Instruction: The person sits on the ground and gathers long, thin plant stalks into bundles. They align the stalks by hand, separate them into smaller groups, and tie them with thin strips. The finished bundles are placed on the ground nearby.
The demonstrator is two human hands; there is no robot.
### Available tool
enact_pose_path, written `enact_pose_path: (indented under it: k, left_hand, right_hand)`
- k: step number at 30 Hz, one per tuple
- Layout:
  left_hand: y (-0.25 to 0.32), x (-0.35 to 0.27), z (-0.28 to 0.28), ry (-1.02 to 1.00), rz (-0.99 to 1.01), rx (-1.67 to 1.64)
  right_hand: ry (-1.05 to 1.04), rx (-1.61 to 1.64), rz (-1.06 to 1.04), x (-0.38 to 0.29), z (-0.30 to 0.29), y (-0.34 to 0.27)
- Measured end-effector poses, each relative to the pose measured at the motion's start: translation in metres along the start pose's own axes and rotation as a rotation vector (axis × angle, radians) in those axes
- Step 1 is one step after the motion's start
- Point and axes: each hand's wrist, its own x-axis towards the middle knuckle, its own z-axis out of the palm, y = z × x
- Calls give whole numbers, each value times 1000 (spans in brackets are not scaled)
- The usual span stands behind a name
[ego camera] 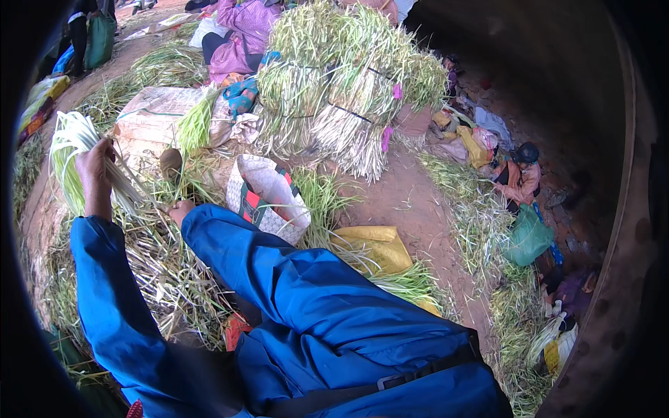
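Note:
My left hand [96, 170] is closed around a bundle of long pale green and white stalks [73, 151], raised at the left. The bundle's white ends hang down below the fist towards my right hand [181, 211]. Thin strands run from the bundle to my right fingers, which are closed on them; the fingertips are small and partly hidden. Under both hands lies a heap of dry straw-like leaves and stalks [172, 282]. A patterned tote bag [272, 219] with a red and green band stands open beside my right forearm.
Large tied bundles of stalks [350, 89] stand at the back. Nearby are a woven sack [157, 115] with a green bunch [197, 123] on it, and a yellow bag [373, 245]. One person [243, 42] sits behind; another [517, 177] sits at the right near a green plastic bag [528, 237].

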Motion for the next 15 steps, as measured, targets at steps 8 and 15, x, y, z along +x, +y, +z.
enact_pose_path:
  k: [8,15]
  left_hand:
    - [10,-16,20,-15,-10,30]
    - [19,-27,20,-25,29,-7]
  right_hand:
    - [-50,-39,64,1,-11,11]
    - [-69,-30,61,-9,-5,5]
